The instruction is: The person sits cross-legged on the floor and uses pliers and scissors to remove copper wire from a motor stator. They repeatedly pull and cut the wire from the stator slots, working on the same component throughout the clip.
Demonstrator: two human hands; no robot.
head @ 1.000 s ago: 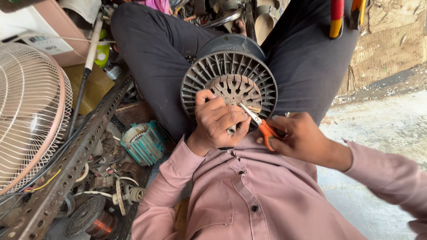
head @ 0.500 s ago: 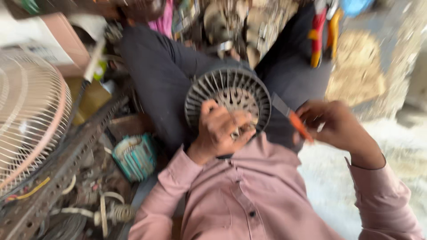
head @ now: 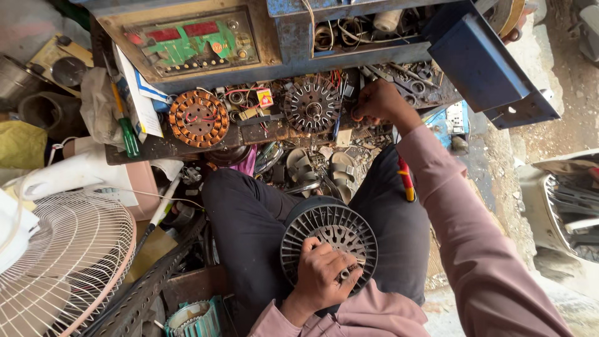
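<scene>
Your left hand (head: 321, 274) is closed over the face of the round, dark-grey slotted fan motor housing (head: 329, 240), fingers curled around a small metal part at its lower edge. The housing rests on your lap between your thighs in dark trousers (head: 249, 224), its vented face turned up toward you.

Your right hand (head: 377, 103) is stretched far forward to the cluttered blue metal workbench (head: 480, 59), fingers bent down into the loose parts on its shelf; whether it grips anything there cannot be told. Just left of that hand sits a dark toothed rotor disc (head: 312, 105), and further left a copper-wound stator (head: 199, 117).

A red-and-yellow-handled screwdriver (head: 405, 179) lies on your right thigh, beside your pink sleeve (head: 474, 237). A pair of sandals (head: 321, 168) sits on the ground between bench and knees. To your left stands a white wire fan guard (head: 62, 262), with a green-handled screwdriver (head: 128, 137) lying at the bench's left end.
</scene>
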